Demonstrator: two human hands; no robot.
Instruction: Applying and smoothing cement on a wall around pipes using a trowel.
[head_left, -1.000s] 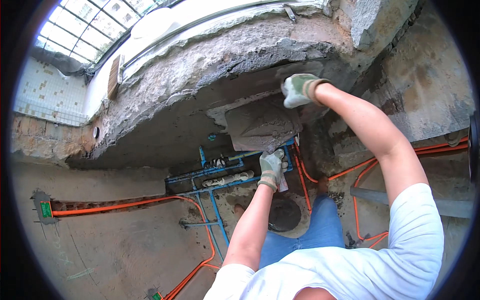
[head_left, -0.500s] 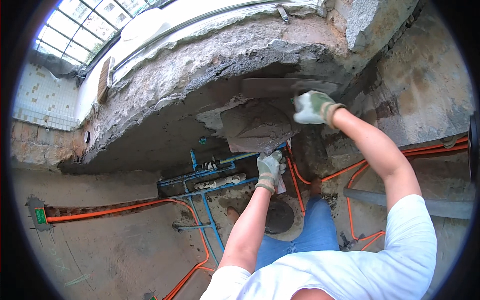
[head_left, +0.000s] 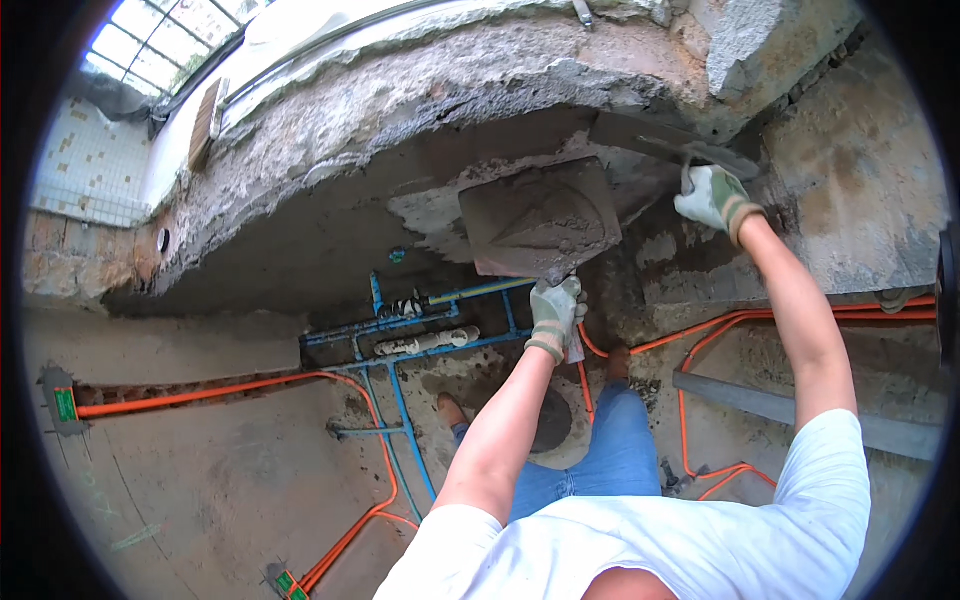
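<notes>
My left hand (head_left: pixel 556 305), in a pale glove, is closed around the handle beneath a square plasterer's hawk (head_left: pixel 490 215). Grey wet mortar (head_left: pixel 560 222) lies spread over the hawk's top. Up and to the right, my gloved right hand (head_left: pixel 712 197) grips a long flat plastering trowel (head_left: pixel 660 138). Its blade rests against the wall under the rough ledge, near the right corner. Dark fresh mortar (head_left: pixel 290 225) coats the wall to the left. A paler bare patch (head_left: pixel 430 215) shows just left of the hawk.
A broken masonry ledge (head_left: pixel 400 120) juts out above the wall, with a brush (head_left: pixel 207 122) at its left end. Blue pipes (head_left: pixel 400 400) and orange conduits (head_left: pixel 250 385) run low around my legs. A grey bar (head_left: pixel 770 402) leans at the right. A dark round bucket (head_left: pixel 552 420) stands between my legs.
My right hand has swept the trowel rightward along the wall to the corner, and the blade has tilted. The hawk in my left hand has shifted slightly up and right, with less mortar on it.
</notes>
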